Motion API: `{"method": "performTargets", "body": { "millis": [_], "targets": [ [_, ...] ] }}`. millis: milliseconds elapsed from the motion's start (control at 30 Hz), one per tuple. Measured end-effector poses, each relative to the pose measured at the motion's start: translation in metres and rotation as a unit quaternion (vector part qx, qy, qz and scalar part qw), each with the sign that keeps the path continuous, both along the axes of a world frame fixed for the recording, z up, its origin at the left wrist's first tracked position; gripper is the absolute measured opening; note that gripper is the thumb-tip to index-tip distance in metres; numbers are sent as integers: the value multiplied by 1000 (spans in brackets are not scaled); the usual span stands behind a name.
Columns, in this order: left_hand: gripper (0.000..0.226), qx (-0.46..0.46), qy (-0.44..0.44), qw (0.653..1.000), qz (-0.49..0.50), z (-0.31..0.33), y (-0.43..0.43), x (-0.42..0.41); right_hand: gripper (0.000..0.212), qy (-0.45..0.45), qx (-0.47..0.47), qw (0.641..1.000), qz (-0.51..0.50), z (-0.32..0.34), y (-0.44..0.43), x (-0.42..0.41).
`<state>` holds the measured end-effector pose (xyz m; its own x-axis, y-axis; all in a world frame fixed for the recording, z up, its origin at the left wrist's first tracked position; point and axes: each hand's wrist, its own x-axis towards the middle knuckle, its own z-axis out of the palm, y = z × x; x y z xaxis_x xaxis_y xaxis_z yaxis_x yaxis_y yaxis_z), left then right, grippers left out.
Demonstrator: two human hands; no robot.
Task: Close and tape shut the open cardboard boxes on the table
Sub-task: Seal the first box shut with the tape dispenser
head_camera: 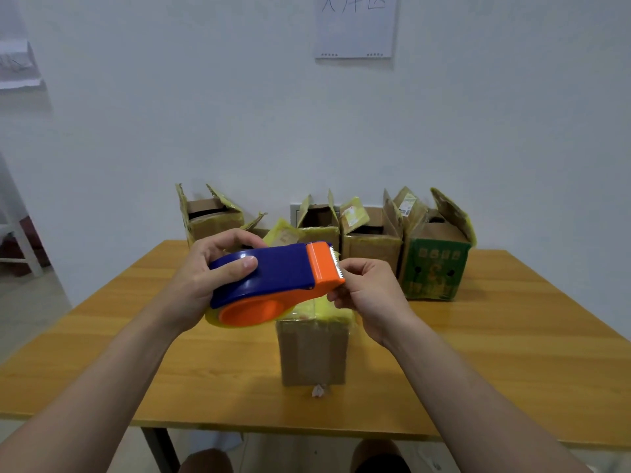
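My left hand (201, 278) grips a blue and orange tape dispenser (273, 281) held above the table, its toothed blade pointing right. My right hand (368, 295) pinches at the tape end just below the blade. Under the dispenser stands a small brown box (312, 353) with yellow tape across its closed top, partly hidden by the dispenser. Along the far edge stand several open cardboard boxes with flaps up: one at the left (213, 216), one in the middle (319, 220), another (372, 240), and a green printed one (437, 264).
The wooden table (512, 353) ends at a white wall behind the boxes. A small scrap of crumpled paper (318, 390) lies in front of the brown box. A white frame (20, 233) stands at the left, and a paper sheet (355, 25) hangs on the wall.
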<state>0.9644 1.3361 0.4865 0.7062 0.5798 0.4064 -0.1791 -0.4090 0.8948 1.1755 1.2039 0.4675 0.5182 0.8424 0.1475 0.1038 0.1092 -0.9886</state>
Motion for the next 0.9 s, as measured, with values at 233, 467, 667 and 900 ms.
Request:
{"method": "performTargets", "body": {
  "millis": [233,467,667,900],
  "targets": [
    [63,15,103,994,-13,10,21,-18,21,-34,17,996,-85,-18,-10,14],
    [80,44,163,986,14,15,33,-30,17,-71,-25,996,-52,-32,-25,26],
    [80,61,175,983,10,16,32,-35,12,-129,-40,990,-42,-39,-27,22],
    [80,84,189,978,19,20,31,-36,17,-307,-51,945,-104,-45,-19,18]
  ]
}}
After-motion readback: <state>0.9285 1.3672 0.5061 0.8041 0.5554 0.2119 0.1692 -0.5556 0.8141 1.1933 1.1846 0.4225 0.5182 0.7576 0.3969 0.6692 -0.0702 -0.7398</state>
